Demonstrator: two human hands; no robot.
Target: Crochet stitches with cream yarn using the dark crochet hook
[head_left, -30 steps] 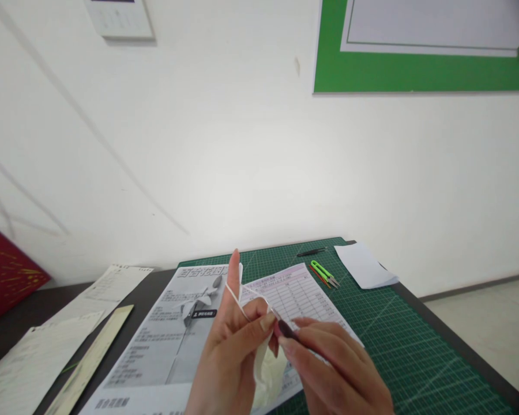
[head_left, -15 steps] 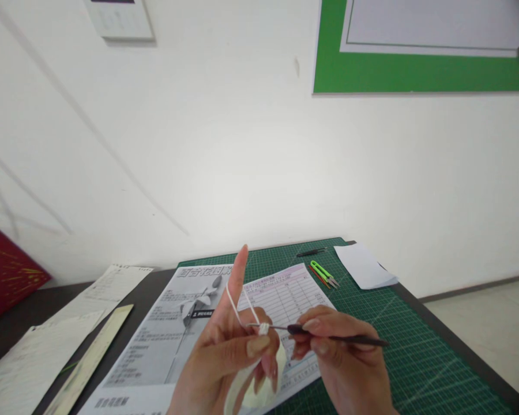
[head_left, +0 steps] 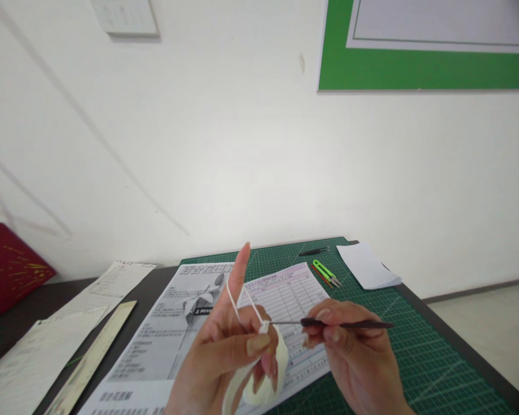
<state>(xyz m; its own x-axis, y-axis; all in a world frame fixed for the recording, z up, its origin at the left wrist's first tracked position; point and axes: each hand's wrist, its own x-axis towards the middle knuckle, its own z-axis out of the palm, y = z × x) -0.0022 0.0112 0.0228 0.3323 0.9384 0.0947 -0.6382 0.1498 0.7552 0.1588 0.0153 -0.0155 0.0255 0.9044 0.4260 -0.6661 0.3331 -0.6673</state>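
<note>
My left hand pinches a small white crocheted piece between thumb and fingers. Its index finger points up, with white yarn looped round it and running down to the piece. My right hand holds a crochet hook by its dark handle, the thin metal shaft pointing left. The hook's tip meets the top of the white piece; whether it sits inside a loop is too small to tell. Behind and below the left fingers lies a pale ball of yarn, partly hidden.
Under the hands are a printed sheet with a flower picture and a printed table form on a green cutting mat. Green thread snips, black tweezers and white paper lie behind. A ruler is at left.
My right hand has drawn the hook slightly right, so more of its shaft shows right of the white piece. My left hand keeps its pose. The view has shifted a little.
</note>
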